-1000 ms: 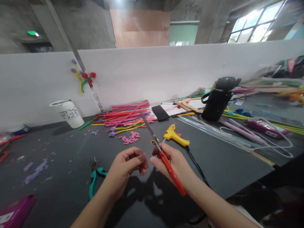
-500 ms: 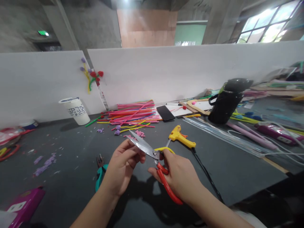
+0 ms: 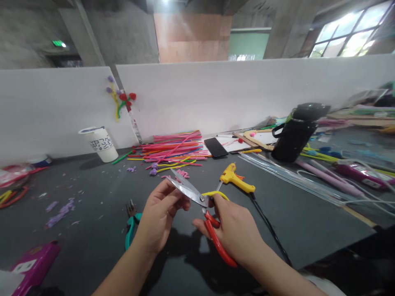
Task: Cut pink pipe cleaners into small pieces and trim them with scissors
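Red-handled scissors [image 3: 216, 236] are in my right hand [image 3: 236, 226], their blades slightly apart and pointing up and left. My left hand [image 3: 160, 213] is closed in a pinch at the blades; whatever its fingers hold is hidden behind them. A yellow pipe cleaner [image 3: 216, 193] curves out behind the scissors' pivot, near my right fingers. Just beyond the blade tips lie short pink cut pieces [image 3: 182, 174]. Left of my left wrist rest teal-handled pliers [image 3: 132, 228]. The yellow glue gun [image 3: 237, 179] lies past my right hand.
Behind my hands spreads a pile of pink and orange pipe cleaners [image 3: 173, 149], with a black phone [image 3: 216, 148] beside it. A white cup [image 3: 103, 146] stands at left, a black thermos [image 3: 298, 133] at right. Clear plastic strips [image 3: 286, 176] lie across the right side.
The view has shifted very slightly. Both hands and the scissors keep almost the same pose, with the blades still slightly apart.
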`<state>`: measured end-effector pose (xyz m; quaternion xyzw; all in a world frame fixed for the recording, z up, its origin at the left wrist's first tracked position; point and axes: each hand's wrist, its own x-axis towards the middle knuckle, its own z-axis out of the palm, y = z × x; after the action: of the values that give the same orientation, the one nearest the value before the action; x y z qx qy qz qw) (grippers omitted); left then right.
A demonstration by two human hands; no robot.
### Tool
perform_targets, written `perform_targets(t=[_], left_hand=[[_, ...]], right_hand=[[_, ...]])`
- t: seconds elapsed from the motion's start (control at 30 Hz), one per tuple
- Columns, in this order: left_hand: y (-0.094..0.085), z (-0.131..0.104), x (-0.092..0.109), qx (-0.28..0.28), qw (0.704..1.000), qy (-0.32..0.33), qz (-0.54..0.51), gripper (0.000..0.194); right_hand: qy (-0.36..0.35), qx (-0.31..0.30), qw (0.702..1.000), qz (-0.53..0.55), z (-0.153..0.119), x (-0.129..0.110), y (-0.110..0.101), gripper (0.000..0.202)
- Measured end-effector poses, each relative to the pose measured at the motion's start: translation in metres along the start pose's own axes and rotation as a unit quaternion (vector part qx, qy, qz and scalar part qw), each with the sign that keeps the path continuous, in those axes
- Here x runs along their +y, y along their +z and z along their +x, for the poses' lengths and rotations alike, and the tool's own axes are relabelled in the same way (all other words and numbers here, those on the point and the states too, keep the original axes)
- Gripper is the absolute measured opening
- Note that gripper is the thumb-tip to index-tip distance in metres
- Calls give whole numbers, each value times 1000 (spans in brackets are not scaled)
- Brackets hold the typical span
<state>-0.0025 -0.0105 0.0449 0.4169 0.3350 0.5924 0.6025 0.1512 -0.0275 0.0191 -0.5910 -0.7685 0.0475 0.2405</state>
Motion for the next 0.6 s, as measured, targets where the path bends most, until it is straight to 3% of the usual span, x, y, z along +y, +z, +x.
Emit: perform_targets(t=[0.6], left_hand=[[-1,1,-1,-7,1000,-2,-5,8]], right_hand=[[1,4,1000,-17,0,0,2,41]])
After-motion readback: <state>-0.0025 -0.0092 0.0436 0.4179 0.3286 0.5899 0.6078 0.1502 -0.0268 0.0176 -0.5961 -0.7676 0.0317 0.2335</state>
